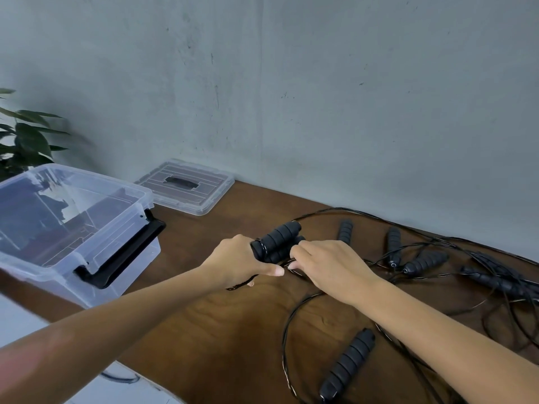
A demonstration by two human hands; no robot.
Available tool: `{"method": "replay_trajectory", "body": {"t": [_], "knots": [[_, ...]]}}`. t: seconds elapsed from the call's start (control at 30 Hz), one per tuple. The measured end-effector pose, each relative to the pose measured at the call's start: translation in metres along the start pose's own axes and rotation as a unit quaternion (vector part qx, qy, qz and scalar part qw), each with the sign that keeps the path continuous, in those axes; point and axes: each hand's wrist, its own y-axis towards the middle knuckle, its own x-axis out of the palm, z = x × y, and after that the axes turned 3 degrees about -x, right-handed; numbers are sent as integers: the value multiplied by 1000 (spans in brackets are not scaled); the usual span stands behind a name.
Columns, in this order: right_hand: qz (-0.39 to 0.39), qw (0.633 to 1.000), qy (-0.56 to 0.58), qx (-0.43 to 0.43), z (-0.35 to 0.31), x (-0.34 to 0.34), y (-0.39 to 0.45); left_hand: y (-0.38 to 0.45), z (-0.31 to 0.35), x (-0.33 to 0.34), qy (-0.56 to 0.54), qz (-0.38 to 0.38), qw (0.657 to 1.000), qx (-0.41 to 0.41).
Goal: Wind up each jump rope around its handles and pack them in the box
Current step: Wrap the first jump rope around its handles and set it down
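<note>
The left hand (239,262) grips the near end of a pair of black ribbed handles (281,239) held side by side above the table (233,316), fingers curled round them, thumb pointing toward the other hand. The right hand (329,266) has its fingers curled over the handles' far side and pinches the thin black cord (291,265) just beside the left thumb. From there the cord loops down across the table past a loose handle (348,361) lying near the front edge. More handles (424,262) and tangled cord lie spread to the right, toward the wall (291,83). On the left stands a clear plastic box (125,258) with a black latch on its near side, open at the top; reflections blur its inside and I cannot tell whether anything is in it. Its clear lid (204,205) lies flat on the table behind it, against the wall. Green plant leaves (26,138) show at the far left.
</note>
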Motion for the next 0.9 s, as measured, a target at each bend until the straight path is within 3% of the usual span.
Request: {"method": "replay_trajectory", "body": {"t": [0.17,0.3,0.47,0.67,0.9], "knots": [[37,997,-54,-42,3,13,8,9,10,-8,204,4,979,-20],[48,996,-54,-51,9,22,17,5,21,-19,277,-9,961,-24],[69,995,-54,-48,17,23,27,4,28,-35,314,-49,948,-21],[35,998,12,-45,20,14,43,11,41,-61,349,-152,922,-68],[-46,991,128,-9,25,1,63,21,39,-92,257,-298,916,-80]]}}
